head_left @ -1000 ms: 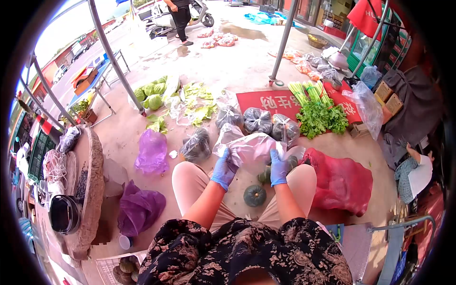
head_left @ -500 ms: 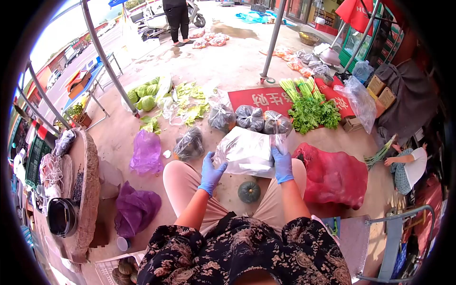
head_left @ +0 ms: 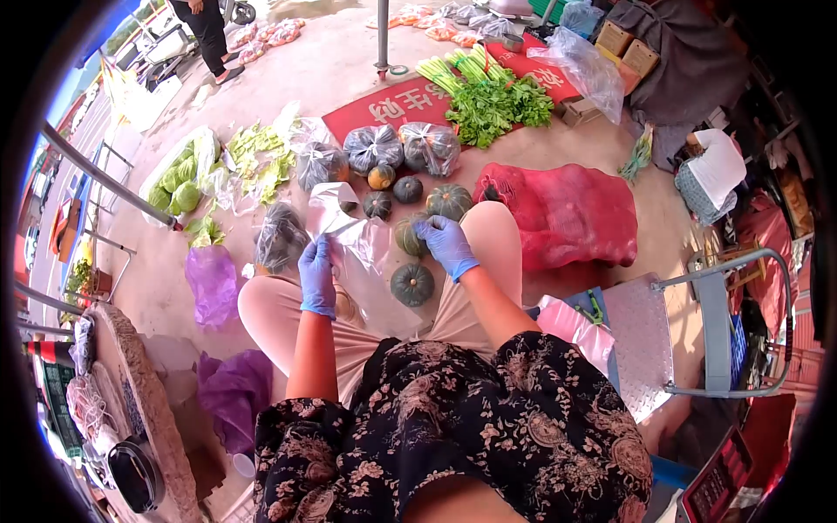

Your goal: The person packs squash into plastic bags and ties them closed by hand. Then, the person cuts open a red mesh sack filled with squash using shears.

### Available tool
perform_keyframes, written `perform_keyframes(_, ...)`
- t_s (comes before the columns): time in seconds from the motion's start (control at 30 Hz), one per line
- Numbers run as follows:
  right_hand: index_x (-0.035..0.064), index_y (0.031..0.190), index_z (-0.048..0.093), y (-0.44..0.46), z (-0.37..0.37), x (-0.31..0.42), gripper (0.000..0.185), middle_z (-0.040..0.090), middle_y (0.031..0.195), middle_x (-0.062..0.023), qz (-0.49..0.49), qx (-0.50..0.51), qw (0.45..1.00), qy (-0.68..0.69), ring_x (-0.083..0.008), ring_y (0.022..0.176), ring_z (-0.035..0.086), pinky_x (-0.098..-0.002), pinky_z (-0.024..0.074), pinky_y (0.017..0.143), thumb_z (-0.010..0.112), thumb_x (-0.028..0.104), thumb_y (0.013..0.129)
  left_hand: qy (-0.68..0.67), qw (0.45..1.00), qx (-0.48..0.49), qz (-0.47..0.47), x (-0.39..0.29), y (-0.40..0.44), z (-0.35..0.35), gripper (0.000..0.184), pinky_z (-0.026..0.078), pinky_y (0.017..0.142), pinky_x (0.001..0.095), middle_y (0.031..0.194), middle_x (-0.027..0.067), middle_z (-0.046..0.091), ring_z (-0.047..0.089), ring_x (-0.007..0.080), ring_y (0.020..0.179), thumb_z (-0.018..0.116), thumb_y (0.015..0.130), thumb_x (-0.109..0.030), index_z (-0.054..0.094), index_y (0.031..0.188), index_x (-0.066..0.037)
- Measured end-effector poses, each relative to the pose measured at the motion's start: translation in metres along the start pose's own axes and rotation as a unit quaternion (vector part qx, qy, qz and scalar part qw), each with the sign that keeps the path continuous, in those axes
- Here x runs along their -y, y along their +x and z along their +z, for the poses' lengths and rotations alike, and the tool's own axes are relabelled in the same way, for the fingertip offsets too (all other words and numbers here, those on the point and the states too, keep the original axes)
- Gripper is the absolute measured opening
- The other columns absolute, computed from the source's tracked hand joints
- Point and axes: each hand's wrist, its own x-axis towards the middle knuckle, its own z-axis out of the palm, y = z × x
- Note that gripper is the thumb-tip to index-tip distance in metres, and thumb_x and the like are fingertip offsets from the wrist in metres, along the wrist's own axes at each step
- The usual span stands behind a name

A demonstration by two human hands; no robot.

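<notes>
L hand [head_left: 317, 277], gloved, is pinched on the white plastic bag [head_left: 360, 248], which hangs btwn the knees. R hand [head_left: 448, 246] has its fingers bunched at a green pumpkin [head_left: 408, 237] — can't tell if they grip it. Dark pumpkin [head_left: 412, 285] sits just below; knotted bags [head_left: 373, 150] beyond — red mesh sack [head_left: 571, 213] to the right, celery [head_left: 488, 105] farther off.

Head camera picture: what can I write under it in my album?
Left hand holding a pale plastic bag, right hand at a green pumpkin, with leafy celery farther off.
</notes>
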Motion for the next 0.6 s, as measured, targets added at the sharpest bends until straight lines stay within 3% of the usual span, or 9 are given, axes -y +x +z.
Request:
perform_keyframes(0.07, -0.0005, 0.073, 0.059, 0.000, -0.004, -0.010, 0.028, 0.056, 0.062, -0.0040, -0.050, -0.024, 0.995, -0.080, -0.0088, 0.057, 0.048, -0.0276, 0.0429, 0.054, 0.067, 0.026, 0.078, -0.083, 0.994, -0.065, -0.012, -0.016, 0.001, -0.005, 0.013, 0.038, 0.054, 0.0184, 0.067, -0.0026, 0.053, 0.046, 0.0051, 0.057, 0.051, 0.090, -0.012, 0.060, 0.082, -0.005)
perform_keyframes(0.2, -0.0011, 0.083, 0.060, 0.011, -0.002, -0.019, 0.027, 0.062, 0.071, -0.0087, -0.095, -0.048, 0.991, -0.084, -0.0101, 0.064, 0.053, -0.0277, 0.0469, 0.064, 0.066, 0.025, 0.078, -0.141, 0.990, 0.016, 0.003, -0.022, 0.004, -0.024, 0.014, 0.039, 0.055, 0.0190, 0.067, -0.0018, 0.053, 0.048, 0.0055, 0.060, 0.051, 0.090, -0.014, 0.057, 0.080, -0.006)
perform_keyframes(0.23, -0.0009, 0.089, 0.060, 0.014, 0.001, -0.016, 0.029, 0.061, 0.072, -0.0074, -0.109, -0.030, 0.991, -0.072, -0.0090, 0.064, 0.052, -0.0274, 0.0465, 0.063, 0.066, 0.026, 0.079, -0.148, 0.989, -0.008, -0.014, -0.024, 0.004, -0.019, 0.014, 0.038, 0.054, 0.0191, 0.067, -0.0020, 0.053, 0.048, 0.0050, 0.061, 0.051, 0.090, -0.015, 0.057, 0.081, -0.005)
perform_keyframes(0.33, 0.0024, 0.096, 0.059, 0.007, 0.022, 0.012, 0.032, 0.060, 0.077, -0.0059, -0.164, 0.051, 0.985, 0.028, -0.0111, 0.071, 0.055, -0.0275, 0.0459, 0.066, 0.065, 0.029, 0.079, -0.115, 0.992, 0.033, -0.026, -0.017, 0.002, -0.013, 0.015, 0.037, 0.053, 0.0185, 0.067, -0.0026, 0.053, 0.047, 0.0045, 0.057, 0.052, 0.089, -0.018, 0.057, 0.082, -0.005)
perform_keyframes(0.4, 0.0040, 0.100, 0.058, -0.001, 0.036, 0.030, 0.032, 0.060, 0.082, -0.0078, -0.234, 0.072, 0.969, -0.038, -0.0156, 0.076, 0.057, -0.0290, 0.0456, 0.068, 0.065, 0.026, 0.078, -0.095, 0.990, 0.106, -0.012, -0.009, 0.000, -0.008, 0.018, 0.038, 0.055, 0.0186, 0.068, -0.0024, 0.053, 0.047, 0.0054, 0.057, 0.051, 0.090, -0.021, 0.058, 0.083, -0.006)
perform_keyframes(0.47, 0.0054, 0.104, 0.057, -0.005, 0.052, 0.031, 0.033, 0.059, 0.087, -0.0104, -0.300, 0.073, 0.945, -0.105, -0.0202, 0.080, 0.058, -0.0306, 0.0454, 0.071, 0.065, 0.023, 0.076, -0.118, 0.988, 0.073, -0.075, -0.016, -0.015, 0.020, 0.023, 0.042, 0.060, 0.0199, 0.073, -0.0001, 0.057, 0.051, 0.0067, 0.064, 0.050, 0.091, -0.023, 0.060, 0.088, -0.003)
perform_keyframes(0.53, 0.0063, 0.107, 0.056, -0.004, 0.068, 0.020, 0.036, 0.058, 0.092, -0.0136, -0.363, 0.059, 0.915, -0.168, -0.0250, 0.085, 0.058, -0.0322, 0.0451, 0.072, 0.065, 0.018, 0.074, -0.001, 0.983, 0.137, -0.122, -0.018, -0.022, 0.028, 0.032, 0.044, 0.066, 0.0214, 0.086, 0.0034, 0.062, 0.055, 0.0088, 0.073, 0.047, 0.092, -0.029, 0.062, 0.096, -0.001)
perform_keyframes(0.57, 0.0056, 0.105, 0.057, -0.001, 0.071, 0.010, 0.035, 0.059, 0.088, -0.0168, -0.352, 0.114, 0.913, -0.174, -0.0289, 0.079, 0.058, -0.0334, 0.0458, 0.069, 0.065, 0.012, 0.071, -0.016, 0.984, 0.132, -0.121, -0.013, -0.023, 0.032, 0.031, 0.044, 0.064, 0.0214, 0.082, 0.0024, 0.061, 0.054, 0.0087, 0.071, 0.047, 0.092, -0.030, 0.062, 0.093, -0.002)
perform_keyframes(0.6, 0.0049, 0.101, 0.059, -0.002, 0.071, 0.010, 0.032, 0.059, 0.085, -0.0166, -0.360, 0.081, 0.916, -0.160, -0.0287, 0.077, 0.058, -0.0337, 0.0460, 0.067, 0.065, 0.012, 0.070, -0.030, 0.984, 0.127, -0.119, -0.007, -0.023, 0.034, 0.031, 0.043, 0.063, 0.0215, 0.078, 0.0013, 0.060, 0.053, 0.0086, 0.068, 0.047, 0.091, -0.031, 0.062, 0.090, -0.003)
